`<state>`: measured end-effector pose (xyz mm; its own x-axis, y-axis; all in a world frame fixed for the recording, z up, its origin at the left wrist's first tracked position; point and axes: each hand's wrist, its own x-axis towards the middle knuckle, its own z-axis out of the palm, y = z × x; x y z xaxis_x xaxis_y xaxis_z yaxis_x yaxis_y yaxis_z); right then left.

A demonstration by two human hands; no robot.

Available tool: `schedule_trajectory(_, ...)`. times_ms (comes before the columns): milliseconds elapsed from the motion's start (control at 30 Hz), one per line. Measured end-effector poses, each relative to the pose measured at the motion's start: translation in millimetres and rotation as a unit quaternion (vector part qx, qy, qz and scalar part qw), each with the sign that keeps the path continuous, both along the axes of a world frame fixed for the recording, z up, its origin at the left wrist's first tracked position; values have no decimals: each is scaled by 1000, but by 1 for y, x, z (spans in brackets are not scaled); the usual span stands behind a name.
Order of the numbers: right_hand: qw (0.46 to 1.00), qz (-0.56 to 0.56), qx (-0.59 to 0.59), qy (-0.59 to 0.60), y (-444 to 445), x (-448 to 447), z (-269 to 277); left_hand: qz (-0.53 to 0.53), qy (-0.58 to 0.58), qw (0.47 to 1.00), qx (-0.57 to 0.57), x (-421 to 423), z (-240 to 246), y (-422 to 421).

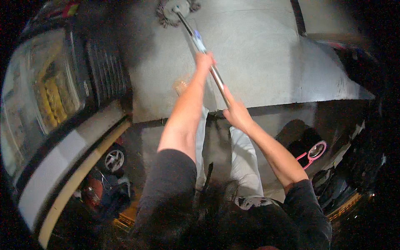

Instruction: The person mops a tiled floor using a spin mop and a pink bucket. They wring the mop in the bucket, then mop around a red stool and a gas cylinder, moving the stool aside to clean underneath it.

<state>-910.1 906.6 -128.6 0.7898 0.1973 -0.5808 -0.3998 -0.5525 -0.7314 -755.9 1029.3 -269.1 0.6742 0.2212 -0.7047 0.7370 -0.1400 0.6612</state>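
Note:
Both of my hands are on the metal pole (217, 79) of a mop, which slants up and to the left. My left hand (205, 62) grips it higher up, just below a pale blue and white sleeve (198, 42). Nearer to me, my right hand (237, 113) is wrapped around the pole's lower end in the picture. At the far end, the mop's round white head (176, 10) with a greyish strand fringe (162, 15) rests on the pale floor (256, 62); the top edge cuts it off.
On the left stands a glass-fronted cabinet (40, 84) beside a dark ribbed panel (106, 68). Below it are a wooden edge (84, 168) and a spoked wheel (114, 160). A pink-rimmed round object with a handle (317, 150) lies at right. My bare left foot (180, 87) shows beside my left forearm.

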Motion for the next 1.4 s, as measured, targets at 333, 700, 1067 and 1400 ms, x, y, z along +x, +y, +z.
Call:
schedule_trajectory(333,966,45,-62,246,-164,-293,171,98,205,968,-107,-390,120,-156)
schedule_trajectory(700,998,-27,-53,34,4,-65,-4,-27,18,999,-15,-71,-8,-3)
schedule_trajectory(1067,989,19,-97,107,21,-250,101,90,104,969,-207,-307,79,3)
schedule_trajectory(1400,990,72,-123,-6,128,-97,17,82,25,983,-163,-119,2,122)
